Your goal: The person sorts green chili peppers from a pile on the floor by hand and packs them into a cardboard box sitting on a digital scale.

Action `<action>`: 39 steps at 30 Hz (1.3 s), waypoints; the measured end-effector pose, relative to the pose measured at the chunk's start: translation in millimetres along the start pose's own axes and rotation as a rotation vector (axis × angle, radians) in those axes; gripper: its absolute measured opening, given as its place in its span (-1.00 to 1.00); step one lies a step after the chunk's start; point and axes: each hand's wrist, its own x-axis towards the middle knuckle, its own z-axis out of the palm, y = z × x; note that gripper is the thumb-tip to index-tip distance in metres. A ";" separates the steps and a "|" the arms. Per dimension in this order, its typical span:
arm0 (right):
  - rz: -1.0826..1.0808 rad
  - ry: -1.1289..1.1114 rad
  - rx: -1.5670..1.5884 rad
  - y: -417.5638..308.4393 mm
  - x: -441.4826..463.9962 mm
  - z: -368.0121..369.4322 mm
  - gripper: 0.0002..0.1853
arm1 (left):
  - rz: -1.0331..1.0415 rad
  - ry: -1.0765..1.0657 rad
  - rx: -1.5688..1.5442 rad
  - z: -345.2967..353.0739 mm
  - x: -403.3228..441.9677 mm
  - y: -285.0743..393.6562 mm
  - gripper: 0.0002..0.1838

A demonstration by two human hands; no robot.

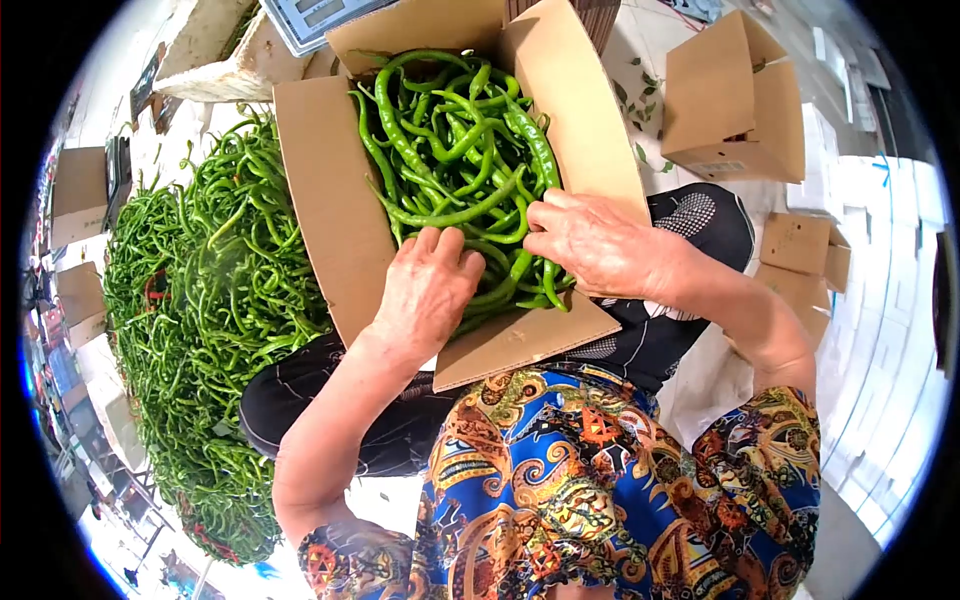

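Note:
Long green chili peppers [455, 140] fill an open cardboard box [335, 200] held between my knees, its flaps folded outward. My left hand [428, 285] is closed, knuckles up, at the near left inside edge of the box, with its curled fingertips hidden among the peppers. From the right, my right hand [595, 240] reaches over the box wall. Its fingers are bent around peppers near the right side, and their tips are partly hidden. Several curved peppers lie between the two hands.
A large heap of green peppers [215, 290] spreads along my left. A digital scale [320, 15] and a white foam box [245, 65] stand at the back left. Another open cardboard box [720, 100] sits at the back right, with smaller cartons [795, 250] nearer. Loose leaves litter the floor.

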 end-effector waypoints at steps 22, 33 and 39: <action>0.273 0.419 -0.043 10.5 0.1 -24.1 -0.74 | -0.641 0.920 -1.551 -127.8 11.3 -177.0 -0.71; 0.394 0.314 -0.023 27.3 30.6 -18.0 -0.69 | -0.247 0.181 -0.285 -25.5 25.4 -27.6 -0.40; 0.440 0.245 0.085 23.7 29.1 -16.8 -0.62 | -0.130 0.279 -0.077 -6.7 15.7 -12.7 -0.65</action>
